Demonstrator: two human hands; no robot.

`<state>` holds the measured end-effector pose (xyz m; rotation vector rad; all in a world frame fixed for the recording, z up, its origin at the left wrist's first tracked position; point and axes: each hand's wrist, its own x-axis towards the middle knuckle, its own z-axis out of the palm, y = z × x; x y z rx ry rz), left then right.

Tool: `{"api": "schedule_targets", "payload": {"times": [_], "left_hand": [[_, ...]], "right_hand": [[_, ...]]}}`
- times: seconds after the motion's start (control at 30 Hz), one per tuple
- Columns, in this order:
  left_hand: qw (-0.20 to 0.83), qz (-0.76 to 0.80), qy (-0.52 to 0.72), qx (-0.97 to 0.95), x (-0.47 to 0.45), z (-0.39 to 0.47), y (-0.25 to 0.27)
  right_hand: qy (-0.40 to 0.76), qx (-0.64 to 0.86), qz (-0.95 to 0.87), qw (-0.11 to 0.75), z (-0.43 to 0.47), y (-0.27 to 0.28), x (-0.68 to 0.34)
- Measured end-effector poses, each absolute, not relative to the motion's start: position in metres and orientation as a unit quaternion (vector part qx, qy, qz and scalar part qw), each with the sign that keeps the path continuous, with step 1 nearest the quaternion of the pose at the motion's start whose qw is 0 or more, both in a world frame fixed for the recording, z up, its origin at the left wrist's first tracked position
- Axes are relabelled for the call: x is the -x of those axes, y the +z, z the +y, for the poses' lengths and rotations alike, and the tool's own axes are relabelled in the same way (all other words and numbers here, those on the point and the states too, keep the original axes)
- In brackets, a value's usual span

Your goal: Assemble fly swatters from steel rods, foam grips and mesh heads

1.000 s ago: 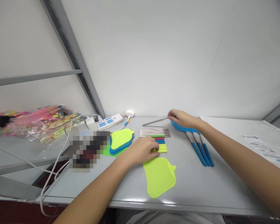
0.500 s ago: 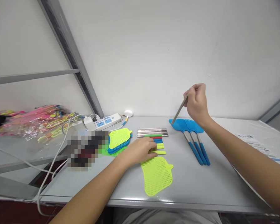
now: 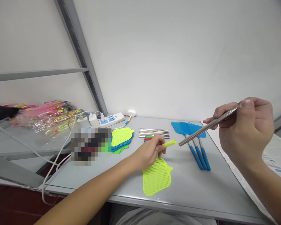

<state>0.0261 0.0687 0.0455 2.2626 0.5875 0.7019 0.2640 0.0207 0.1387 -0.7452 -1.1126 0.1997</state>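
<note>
Power strip (image 3: 117, 118) near wall (image 3: 150, 62); white cable (image 3: 42, 191) hanging.

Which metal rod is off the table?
The rod in the right hand, slanting in the air; the other rods lie side by side on the table, beyond the left hand.

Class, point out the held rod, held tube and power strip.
Held rod (image 3: 208, 126), head view: middle of shaft.
Held tube (image 3: 170, 143), head view: bare length.
Power strip (image 3: 108, 120), head view: top, between sockets.

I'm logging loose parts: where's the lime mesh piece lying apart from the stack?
In the head view, the lime mesh piece lies toward the front of the table, just nearer than the left hand, left of the three blue swatters.
</note>
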Motion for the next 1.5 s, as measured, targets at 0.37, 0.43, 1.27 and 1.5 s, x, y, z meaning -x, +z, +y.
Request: {"api": "schedule_targets", "payload": {"times": [0.37,0.43,1.27,1.5], "left_hand": [[0.319,0.241,0.367,-0.84,-0.026,0.066,0.037],[0.317,0.236,0.371,-0.84,-0.026,0.065,0.036],[0.327,0.152,0.269,-0.893,-0.038,0.041,0.029],[0.225,0.12,0.236,-0.938,-0.041,0.049,0.038]], "right_hand": [[0.02,0.259,-0.539,0.801,0.026,0.148,-0.25],[0.038,0.273,-0.537,0.798,0.026,0.146,-0.251],[0.23,0.375,-0.609,0.66,-0.015,0.099,-0.181],[0.281,0.35,-0.491,0.747,-0.021,0.072,-0.194]]}}
